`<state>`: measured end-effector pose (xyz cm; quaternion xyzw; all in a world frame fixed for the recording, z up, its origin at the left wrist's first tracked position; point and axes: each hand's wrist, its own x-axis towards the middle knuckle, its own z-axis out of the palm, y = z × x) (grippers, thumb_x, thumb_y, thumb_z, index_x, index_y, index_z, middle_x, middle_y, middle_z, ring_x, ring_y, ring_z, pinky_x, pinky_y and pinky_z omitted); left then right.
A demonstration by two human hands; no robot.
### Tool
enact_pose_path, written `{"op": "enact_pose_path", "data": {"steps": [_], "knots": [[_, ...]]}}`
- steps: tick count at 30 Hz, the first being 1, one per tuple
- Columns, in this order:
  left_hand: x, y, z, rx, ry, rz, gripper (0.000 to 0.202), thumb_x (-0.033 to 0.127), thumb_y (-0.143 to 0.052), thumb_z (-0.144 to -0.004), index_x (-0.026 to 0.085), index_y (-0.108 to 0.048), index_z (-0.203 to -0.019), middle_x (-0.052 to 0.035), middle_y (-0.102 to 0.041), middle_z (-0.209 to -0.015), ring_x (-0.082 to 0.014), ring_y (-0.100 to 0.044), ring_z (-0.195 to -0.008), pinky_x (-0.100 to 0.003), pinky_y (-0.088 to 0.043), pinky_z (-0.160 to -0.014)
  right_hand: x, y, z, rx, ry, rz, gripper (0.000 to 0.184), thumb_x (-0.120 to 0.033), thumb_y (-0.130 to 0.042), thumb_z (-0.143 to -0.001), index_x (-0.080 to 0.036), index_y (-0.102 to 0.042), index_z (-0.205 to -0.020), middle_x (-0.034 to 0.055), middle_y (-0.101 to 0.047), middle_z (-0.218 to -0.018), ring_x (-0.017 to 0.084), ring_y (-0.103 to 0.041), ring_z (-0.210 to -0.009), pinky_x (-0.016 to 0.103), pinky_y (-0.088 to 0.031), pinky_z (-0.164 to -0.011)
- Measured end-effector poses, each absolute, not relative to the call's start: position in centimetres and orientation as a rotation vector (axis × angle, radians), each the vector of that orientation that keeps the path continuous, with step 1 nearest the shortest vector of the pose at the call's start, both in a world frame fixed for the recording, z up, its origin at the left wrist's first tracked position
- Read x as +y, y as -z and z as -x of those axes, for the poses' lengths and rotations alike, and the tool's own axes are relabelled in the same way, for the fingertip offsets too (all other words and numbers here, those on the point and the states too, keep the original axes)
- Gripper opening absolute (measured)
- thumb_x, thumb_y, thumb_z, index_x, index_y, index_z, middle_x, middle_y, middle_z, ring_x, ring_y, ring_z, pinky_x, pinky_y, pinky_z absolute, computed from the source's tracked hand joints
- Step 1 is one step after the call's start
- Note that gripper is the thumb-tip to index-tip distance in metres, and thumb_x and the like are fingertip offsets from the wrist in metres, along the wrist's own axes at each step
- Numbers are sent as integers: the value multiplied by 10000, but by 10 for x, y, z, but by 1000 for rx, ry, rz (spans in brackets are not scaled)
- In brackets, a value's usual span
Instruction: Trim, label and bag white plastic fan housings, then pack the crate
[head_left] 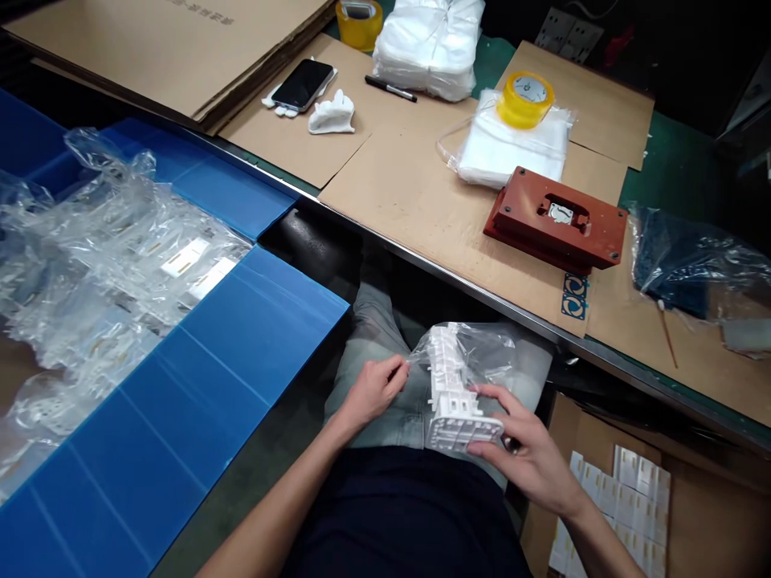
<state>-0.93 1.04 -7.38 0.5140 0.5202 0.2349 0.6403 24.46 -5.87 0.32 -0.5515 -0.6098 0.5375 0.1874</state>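
Over my lap, my right hand (521,441) grips a white plastic part (451,393) by its wide ribbed base, thumb below and fingers above. The part's narrow end points away from me and lies inside or behind a clear plastic bag (491,349); I cannot tell exactly how far in. My left hand (377,389) pinches the bag's left edge between thumb and fingers, just left of the part. The bag spreads out to the right beyond the part.
At left, a blue corrugated box (241,345) holds several bagged white parts (132,241). A cardboard box (560,413) at lower right holds white pieces (632,498). On the bench are a red fixture (518,205), yellow tape (524,100), a phone (306,84) and blue fan-patterned pieces (574,297).
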Motion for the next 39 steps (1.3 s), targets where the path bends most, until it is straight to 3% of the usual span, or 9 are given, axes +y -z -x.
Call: {"op": "enact_pose_path", "data": {"steps": [6,10,13,18,22,25,29,35,39], "knots": [[5,26,7,702,-373,-1415,314,304,-502,-947,191,-484,-655,40,-494,-559,-88,-398,-512,-255,-291,-542,-37,15,-259,-1348,-1655,1705,269,-431,-758,-806,-170,-752,-870,132,-510,-1387,289,-563,-1204,274,-538,-843],[-2,2,-9,556,-373,-1429,316,293,-461,-976,195,-445,-676,41,-487,-545,-80,-409,-489,-238,-311,-518,-33,26,-254,-1279,-1733,1647,285,-414,-748,-817,-166,-725,-955,98,-597,-1176,223,-603,-1009,283,-520,-822],[-6,-5,-13,539,-393,-1306,304,318,-481,-983,179,-544,-719,19,-569,-571,-86,-487,-513,-220,-373,-548,-35,23,-249,-1284,-1715,1621,239,-396,-719,-845,-166,-696,-905,60,-612,-972,213,-594,-938,298,-503,-826],[0,22,-2,861,-655,-709,388,486,-598,-924,159,-655,-723,11,-592,-578,-99,-528,-520,-221,-402,-537,-37,10,-240,-1719,-1527,1598,234,-359,-596,-945,-178,-621,-800,41,-580,-850,176,-551,-799,280,-450,-715],[11,62,-10,1025,-651,-112,349,475,-717,-848,157,-701,-991,-42,-725,-804,-154,-657,-728,-239,-487,-665,-35,1,-225,-2044,-1456,1510,225,-256,-530,-969,-193,-541,-753,33,-577,-820,167,-550,-744,279,-435,-655],[12,80,-24,897,-541,26,490,543,-702,-825,99,-695,-1033,-132,-748,-858,-268,-711,-825,-375,-544,-785,-35,-11,-219,-2293,-1389,1397,134,-113,-504,-926,-210,-590,-889,43,-630,-898,202,-595,-841,309,-475,-711],[9,86,-33,833,-590,199,548,570,-666,-817,98,-671,-1095,-151,-761,-939,-320,-728,-915,-456,-542,-888,-40,-33,-233,-2375,-1123,1349,391,-21,-438,-898,-225,-590,-1195,81,-671,-986,221,-630,-895,332,-527,-730],[7,84,-34,902,-722,313,347,312,-739,-790,120,-660,-1067,-98,-766,-873,-265,-739,-849,-420,-551,-907,-49,-67,-268,-2232,-937,1276,413,-25,-593,-848,-277,-671,-1166,77,-726,-1083,224,-709,-974,289,-590,-801],[6,75,-36,982,-819,274,431,184,-789,-717,155,-633,-1117,-64,-762,-867,-247,-731,-779,-406,-568,-830,-51,-71,-278,-1943,-848,1466,303,-118,-669,-835,-297,-747,-1067,70,-758,-1093,272,-726,-1015,334,-603,-882]]}}
